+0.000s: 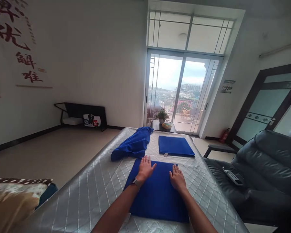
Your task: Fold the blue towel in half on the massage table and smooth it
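Note:
A blue towel (157, 194) lies spread flat on the silver quilted mattress (92, 191) in front of me. My left hand (145, 168) rests open and flat on the towel's far left part, a watch on its wrist. My right hand (177, 177) lies open and flat on the towel's far right part. Beyond them a folded blue towel (176, 146) sits neatly on the mattress. To its left lies a crumpled blue towel (133, 145).
A black leather armchair (264, 174) stands at the right with a remote (234, 177) on its arm. A small table with a potted plant (162, 116) stands before the glass balcony door. A patterned cushion (14, 200) lies at the lower left. A low black bench (82, 116) lines the far wall.

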`<action>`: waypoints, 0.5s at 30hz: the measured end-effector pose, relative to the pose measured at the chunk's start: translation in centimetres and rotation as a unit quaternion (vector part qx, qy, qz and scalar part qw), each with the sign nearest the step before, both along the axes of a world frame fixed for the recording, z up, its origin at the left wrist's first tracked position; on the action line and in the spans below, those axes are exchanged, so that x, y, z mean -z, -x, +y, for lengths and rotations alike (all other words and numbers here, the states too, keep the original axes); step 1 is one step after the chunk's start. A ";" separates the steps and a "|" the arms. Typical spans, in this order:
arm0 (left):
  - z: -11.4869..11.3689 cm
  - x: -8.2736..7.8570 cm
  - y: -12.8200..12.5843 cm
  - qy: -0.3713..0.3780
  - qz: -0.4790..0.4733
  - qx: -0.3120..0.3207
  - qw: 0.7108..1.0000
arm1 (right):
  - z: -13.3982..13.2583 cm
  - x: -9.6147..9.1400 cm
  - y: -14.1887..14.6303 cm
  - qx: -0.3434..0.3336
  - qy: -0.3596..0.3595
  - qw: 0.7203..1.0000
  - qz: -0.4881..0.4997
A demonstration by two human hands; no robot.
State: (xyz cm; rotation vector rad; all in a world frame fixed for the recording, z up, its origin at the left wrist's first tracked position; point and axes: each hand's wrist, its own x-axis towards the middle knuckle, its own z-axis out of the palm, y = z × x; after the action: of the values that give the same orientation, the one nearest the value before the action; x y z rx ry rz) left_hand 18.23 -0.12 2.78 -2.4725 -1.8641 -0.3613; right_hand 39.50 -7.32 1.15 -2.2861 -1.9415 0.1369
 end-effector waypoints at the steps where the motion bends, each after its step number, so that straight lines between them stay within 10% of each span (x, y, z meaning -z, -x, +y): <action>1: -0.5 0.0 -2.4 -0.007 -0.014 0.051 0.999 | 0.0 0.0 0.0 -0.001 0.000 1.000 -0.001; 7: -2.9 1.9 -10.8 0.001 -0.062 0.177 0.982 | -0.4 -0.2 -0.2 -0.025 0.009 1.000 -0.009; 15: 0.5 2.8 2.9 0.029 0.000 -0.018 0.999 | -0.2 0.0 0.0 -0.006 -0.004 1.000 0.003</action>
State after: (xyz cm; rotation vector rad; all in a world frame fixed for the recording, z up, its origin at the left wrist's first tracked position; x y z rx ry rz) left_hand 15.36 0.43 0.02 -2.4700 -1.9442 -0.3109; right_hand 39.47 -7.53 1.15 -2.2668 -1.9505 0.1379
